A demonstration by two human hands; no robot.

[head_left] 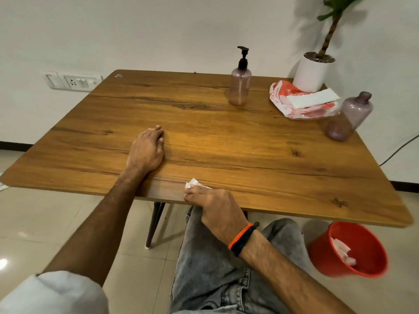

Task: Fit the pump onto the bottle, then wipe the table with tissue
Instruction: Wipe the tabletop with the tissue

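1. The left hand [147, 150] lay flat on the wooden worktop [226, 137], fingers straight and holding nothing.
2. The right hand [217, 207] gripped a crumpled tissue [192, 182] in curled fingers at the near worktop edge.
3. The bottle [239, 87], black pump [243, 56] fitted, stood upright toward the far edge.
4. A second bottle [350, 116] stood uncapped at the right, just beside a tissue packet [301, 100]; the packet's orange print was illegible.
5. A red bin [349, 250] sat on the floor.

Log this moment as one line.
stage: wiping | bottle: pump on | right hand: grips tissue at table edge | left hand: flat on table
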